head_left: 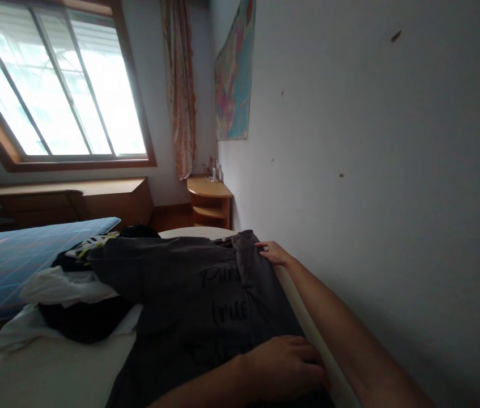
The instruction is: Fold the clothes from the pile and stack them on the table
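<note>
A dark grey T-shirt [171, 283] with black lettering lies spread on a pale bed surface. A strip along its right side is folded over and partly covers the letters. My right hand [274, 253] is at the far right corner of this fold, its fingertips pinching the cloth's edge. Nearer to me, my left hand [286, 367] rests on the shirt's right side, with its fingers curled down over the cloth; the fingertips are hidden.
Left of the shirt are a white garment [67, 285], a black garment [89, 320] and a patterned one [86, 249]. A blue mattress [22, 252] stands beyond them. The wall [371, 198] runs close along the right. A corner shelf [209, 187] and a desk [107, 190] are behind.
</note>
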The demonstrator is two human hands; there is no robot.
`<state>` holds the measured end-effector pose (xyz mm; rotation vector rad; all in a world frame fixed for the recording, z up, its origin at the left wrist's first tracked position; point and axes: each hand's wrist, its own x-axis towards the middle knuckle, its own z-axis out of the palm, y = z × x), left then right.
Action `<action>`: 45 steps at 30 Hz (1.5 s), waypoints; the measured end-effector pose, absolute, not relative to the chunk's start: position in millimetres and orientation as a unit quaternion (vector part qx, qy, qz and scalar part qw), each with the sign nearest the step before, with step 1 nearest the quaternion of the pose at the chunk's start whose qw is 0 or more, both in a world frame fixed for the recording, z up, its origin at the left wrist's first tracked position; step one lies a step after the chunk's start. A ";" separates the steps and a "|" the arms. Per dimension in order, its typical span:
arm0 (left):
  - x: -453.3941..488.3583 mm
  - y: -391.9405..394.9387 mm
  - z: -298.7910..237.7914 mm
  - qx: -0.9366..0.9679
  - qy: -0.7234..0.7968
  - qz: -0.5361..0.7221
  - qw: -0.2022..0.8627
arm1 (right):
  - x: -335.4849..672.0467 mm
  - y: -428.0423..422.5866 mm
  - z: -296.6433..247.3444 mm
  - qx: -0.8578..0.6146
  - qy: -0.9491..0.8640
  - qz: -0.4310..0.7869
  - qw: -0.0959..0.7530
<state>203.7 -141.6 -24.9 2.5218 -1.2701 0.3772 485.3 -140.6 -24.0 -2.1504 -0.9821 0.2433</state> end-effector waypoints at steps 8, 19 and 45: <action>199.4 -146.7 -18.9 0.878 -0.422 0.127 0.188 | 494.8 -172.1 -23.1 -0.879 -0.365 0.075 0.297; 120.0 -39.7 -19.1 0.987 0.055 0.064 0.137 | 434.3 -126.0 -22.7 -0.901 -0.380 0.017 0.210; 116.9 39.1 -14.1 0.972 0.059 0.152 0.169 | 398.7 65.1 -16.8 -0.850 -0.497 -0.021 0.173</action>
